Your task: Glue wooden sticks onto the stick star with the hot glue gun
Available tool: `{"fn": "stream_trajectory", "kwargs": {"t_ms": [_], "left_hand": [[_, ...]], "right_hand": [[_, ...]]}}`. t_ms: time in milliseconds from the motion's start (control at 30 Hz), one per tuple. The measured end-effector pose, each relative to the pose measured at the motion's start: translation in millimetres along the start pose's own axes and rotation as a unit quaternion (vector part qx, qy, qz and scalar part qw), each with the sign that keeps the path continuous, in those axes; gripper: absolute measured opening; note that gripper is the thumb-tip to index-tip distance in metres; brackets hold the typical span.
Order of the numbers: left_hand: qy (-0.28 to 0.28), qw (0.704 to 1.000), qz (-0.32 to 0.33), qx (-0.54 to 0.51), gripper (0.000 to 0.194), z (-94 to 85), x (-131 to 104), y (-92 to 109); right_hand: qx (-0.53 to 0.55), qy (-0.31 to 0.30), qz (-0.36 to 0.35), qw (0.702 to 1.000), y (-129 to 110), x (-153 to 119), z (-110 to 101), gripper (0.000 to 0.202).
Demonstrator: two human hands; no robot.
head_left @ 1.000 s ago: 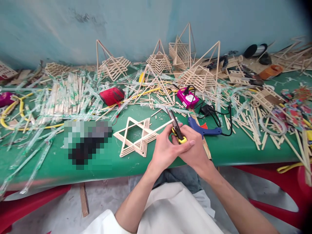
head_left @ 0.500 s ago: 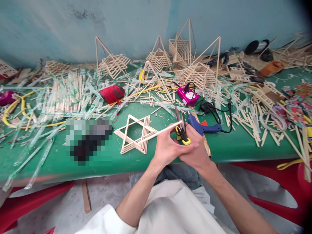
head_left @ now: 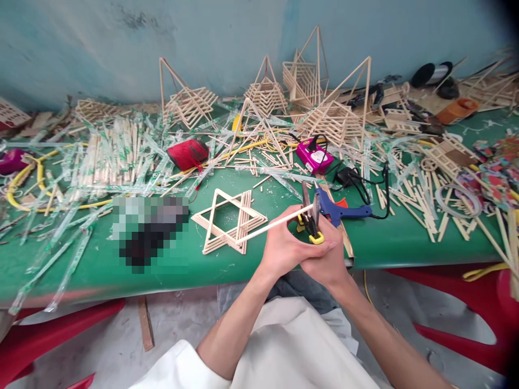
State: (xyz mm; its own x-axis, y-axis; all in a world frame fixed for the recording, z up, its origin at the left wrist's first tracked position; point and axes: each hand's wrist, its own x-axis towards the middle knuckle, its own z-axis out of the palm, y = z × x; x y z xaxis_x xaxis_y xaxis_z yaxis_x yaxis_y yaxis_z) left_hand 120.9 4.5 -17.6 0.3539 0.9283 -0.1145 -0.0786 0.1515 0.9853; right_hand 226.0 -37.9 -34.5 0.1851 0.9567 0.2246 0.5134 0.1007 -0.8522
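Observation:
My left hand [head_left: 284, 246] is closed on a thin wooden stick [head_left: 272, 224], whose right end lies between the blades of the cutting tool. My right hand [head_left: 327, 254] is wrapped round this cutting tool [head_left: 311, 224], which has black and yellow handles and points away from me. Both hands touch each other near the table's front edge. Just left of them, a six-pointed star of stacked sticks [head_left: 245, 216] lies flat, with the stick's left end over its lower right part. A blue glue gun [head_left: 343, 209] rests right behind my right hand.
The green table [head_left: 170, 281] holds a red yarn roll [head_left: 187, 154], a pink power adapter [head_left: 314, 155] with black cables, and bundles of wrapped sticks [head_left: 115, 154]. Several stick frames [head_left: 334, 123] stand at the back by the wall. Loose sticks [head_left: 425, 208] lie at right.
Both hands have shifted slightly right with the stick and the cutting tool. The stick now reaches across between the tool's blades, and its left end has moved right over the star.

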Motion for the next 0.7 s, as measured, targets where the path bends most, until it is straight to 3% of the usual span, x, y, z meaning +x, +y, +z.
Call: {"fn": "stream_trajectory", "kwargs": {"t_ms": [200, 367, 500, 600, 667, 700], "left_hand": [[-0.013, 1.0, -0.002, 0.003, 0.053, -1.7, 1, 2], [-0.026, 0.999, -0.009, 0.023, 0.05, -5.5, 6, 5], [-0.019, 0.984, -0.017, 0.174, 0.055, -17.6, -9, 18], [0.005, 0.936, 0.076, 0.343, 0.047, -32.4, -34, 41], [-0.01, 0.908, 0.184, 0.377, 0.018, -43.5, -45, 58], [0.014, 0.895, 0.225, 0.386, 0.012, -48.8, -45, 64]], "right_hand": [[-0.002, -0.012, 0.015, 1.0, 4, -5, 1, 0.045], [0.001, -0.018, 0.081, 0.997, 2, 3, 7, 0.026], [-0.008, -0.063, 0.087, 0.994, -4, 17, 3, 0.02], [-0.046, -0.118, 0.127, 0.984, -9, 27, -7, 0.02], [-0.085, -0.149, 0.155, 0.973, -9, 32, -12, 0.024], [-0.101, -0.159, 0.163, 0.968, -8, 34, -14, 0.025]]}}
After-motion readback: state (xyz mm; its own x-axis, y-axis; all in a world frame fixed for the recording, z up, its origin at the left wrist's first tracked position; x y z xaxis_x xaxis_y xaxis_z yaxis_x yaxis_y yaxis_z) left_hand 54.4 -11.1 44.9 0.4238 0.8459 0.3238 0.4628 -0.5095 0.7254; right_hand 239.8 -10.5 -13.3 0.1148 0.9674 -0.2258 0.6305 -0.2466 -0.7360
